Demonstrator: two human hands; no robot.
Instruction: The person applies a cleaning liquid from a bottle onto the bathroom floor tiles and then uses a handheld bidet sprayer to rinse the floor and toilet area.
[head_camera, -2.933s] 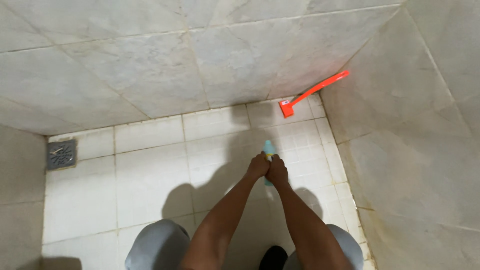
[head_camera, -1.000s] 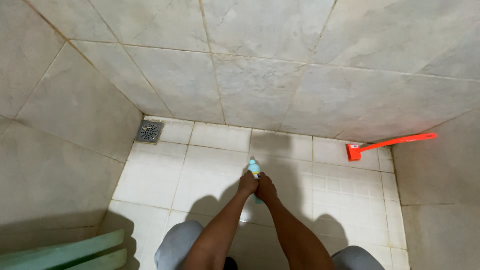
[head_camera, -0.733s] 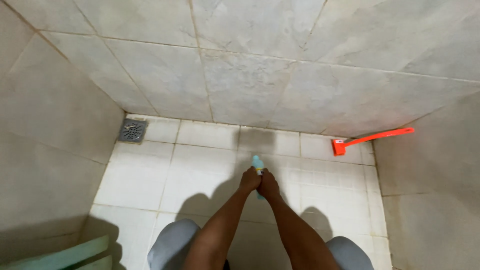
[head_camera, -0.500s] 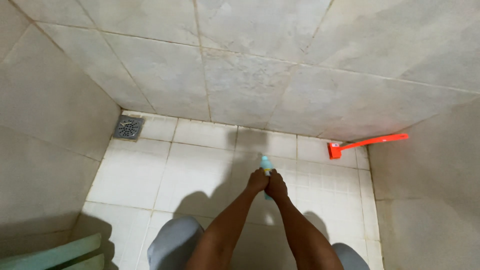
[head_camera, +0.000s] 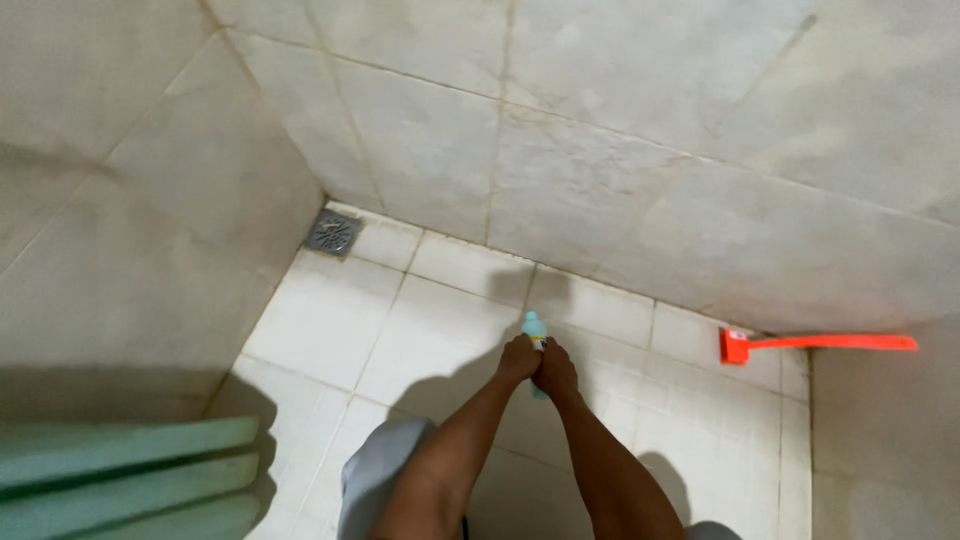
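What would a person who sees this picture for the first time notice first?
Most striking is the bright orange long-handled brush, which lies on the floor at the right, its handle toward the right wall. At the centre, the left hand and the right hand meet around a small light blue bottle, held above the white floor tiles. A metal floor drain sits in the far left corner.

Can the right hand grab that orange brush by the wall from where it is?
Probably not: the right hand is wrapped round the small blue bottle, and the orange brush lies apart by the wall.
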